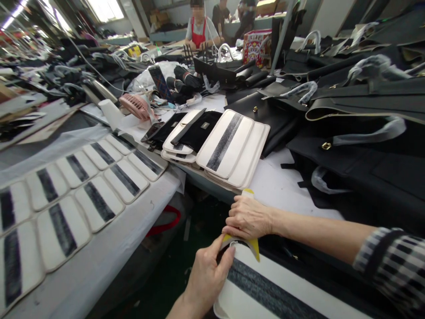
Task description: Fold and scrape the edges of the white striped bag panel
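My right hand is closed around a small yellow tool, pressing it against the upper edge of a white panel with a dark grey stripe at the bottom of the view. My left hand pinches the same panel's near corner, thumb on top beside the yellow tool. A stack of similar white striped panels lies on the table just beyond my right hand.
Rows of white striped panels lie on a cloth-covered table at left. Black bags and leather pieces pile up at right. A pink fan sits further back. A person in a red apron works at the far end.
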{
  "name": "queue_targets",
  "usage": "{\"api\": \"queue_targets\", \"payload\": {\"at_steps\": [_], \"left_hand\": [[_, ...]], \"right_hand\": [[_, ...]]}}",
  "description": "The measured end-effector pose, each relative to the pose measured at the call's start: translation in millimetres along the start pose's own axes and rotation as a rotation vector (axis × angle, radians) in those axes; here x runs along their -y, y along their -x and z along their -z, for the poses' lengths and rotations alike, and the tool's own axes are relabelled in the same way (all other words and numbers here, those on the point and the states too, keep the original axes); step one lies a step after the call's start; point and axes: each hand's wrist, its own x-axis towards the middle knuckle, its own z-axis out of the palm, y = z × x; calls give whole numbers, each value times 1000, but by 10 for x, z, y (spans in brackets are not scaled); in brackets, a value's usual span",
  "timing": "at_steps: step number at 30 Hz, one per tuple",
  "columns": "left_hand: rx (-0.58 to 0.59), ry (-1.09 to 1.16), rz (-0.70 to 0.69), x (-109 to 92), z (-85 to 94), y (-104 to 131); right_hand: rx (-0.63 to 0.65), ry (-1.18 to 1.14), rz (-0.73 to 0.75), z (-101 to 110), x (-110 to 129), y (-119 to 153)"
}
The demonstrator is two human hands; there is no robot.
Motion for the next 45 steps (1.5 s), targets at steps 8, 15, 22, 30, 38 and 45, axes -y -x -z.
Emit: {"api": "queue_targets", "payload": {"at_steps": [8,15,22,30,38,45], "left_hand": [[31,-158,-8,13,-4,31],[49,-299,-62,21,-31,6],[107,-346,-92,17,-20,-13],[152,631,128,82,-65,-156],[221,687,101,252,-172,-304],[235,578,-1,231,-149,-366]], "right_hand": [[30,8,14,19,29,25],[62,-5,-13,31,66,99],[94,-41,-191,50,305,198],[107,-64,-341,126,499,366],[148,-9,-443,119,584,470],[176,-50,-831,426,731,861]]}}
